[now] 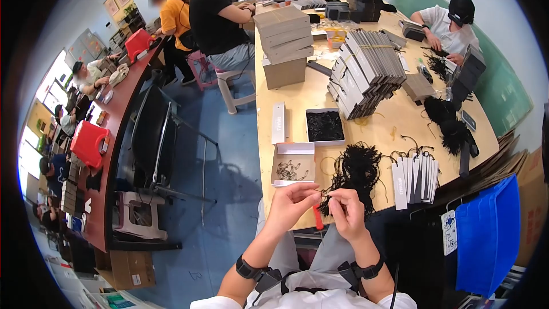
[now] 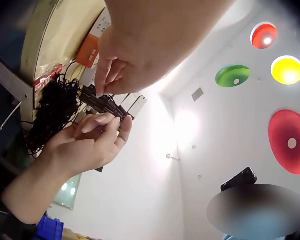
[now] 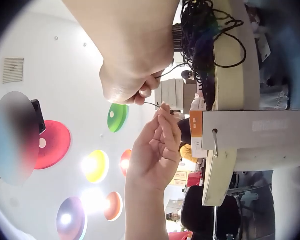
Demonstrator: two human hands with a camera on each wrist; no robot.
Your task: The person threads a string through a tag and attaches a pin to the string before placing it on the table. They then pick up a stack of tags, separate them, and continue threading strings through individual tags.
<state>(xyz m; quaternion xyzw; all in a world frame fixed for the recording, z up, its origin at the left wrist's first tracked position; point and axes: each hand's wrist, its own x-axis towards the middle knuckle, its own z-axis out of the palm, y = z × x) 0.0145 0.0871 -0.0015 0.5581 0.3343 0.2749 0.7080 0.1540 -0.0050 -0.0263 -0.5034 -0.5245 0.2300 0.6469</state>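
My left hand (image 1: 294,203) and right hand (image 1: 347,212) meet over the table's near edge, fingertips a little apart. A thin black cord (image 3: 151,104) spans the gap between them in the right wrist view. My right hand's curled fingers hold the cord, and the left thumb and forefinger pinch its other end. Just beyond the hands lies a thick bundle of black cords (image 1: 357,169). Left of it, an open white box (image 1: 294,149) has small metal pins (image 1: 291,170) inside. Right of the bundle, white and black tags (image 1: 417,177) with cord loops lie fanned out.
Behind the pin box stands a box of small black pieces (image 1: 325,125). Further back are stacked strips (image 1: 366,71) and grey boxes (image 1: 284,34). A blue bin (image 1: 489,234) is at the right. Another person (image 1: 452,28) sits across the table.
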